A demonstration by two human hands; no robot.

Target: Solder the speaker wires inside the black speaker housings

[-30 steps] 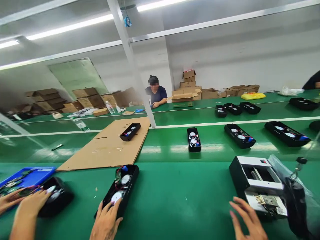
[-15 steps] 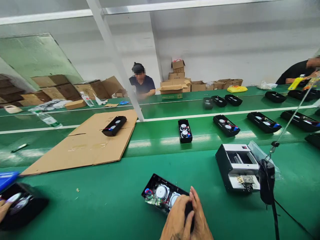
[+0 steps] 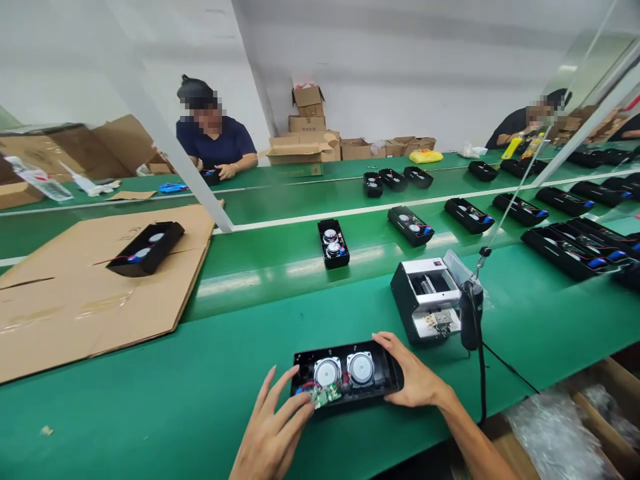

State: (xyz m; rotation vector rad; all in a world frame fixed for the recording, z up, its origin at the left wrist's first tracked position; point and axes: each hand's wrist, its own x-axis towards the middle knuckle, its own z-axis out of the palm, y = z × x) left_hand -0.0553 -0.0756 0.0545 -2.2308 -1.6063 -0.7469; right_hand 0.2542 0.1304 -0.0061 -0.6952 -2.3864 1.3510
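A black speaker housing (image 3: 383, 377) with two round silver drivers lies on the green bench just in front of me. My right hand (image 3: 413, 377) grips its right end, thumb and fingers on opposite long sides. At the left end, my left hand (image 3: 277, 420) has its fingers bent over the near edge, fingertips touching a small green circuit board (image 3: 327, 396). Whether those fingers pinch the board is unclear. Red and blue wires run beside the board inside the housing.
A silver-and-black machine (image 3: 430, 300) stands behind right, near a hanging black tool (image 3: 471, 317). Cardboard (image 3: 100, 300) lies left with another housing on it. Several housings line the conveyor (image 3: 270, 260). A person (image 3: 215, 140) sits opposite. Open boxes (image 3: 607, 400) are at lower right.
The view has shifted right. The housing has turned nearly level; my hands, earlier together at its right end, are now apart, the left at the board end and the right still at the right end.
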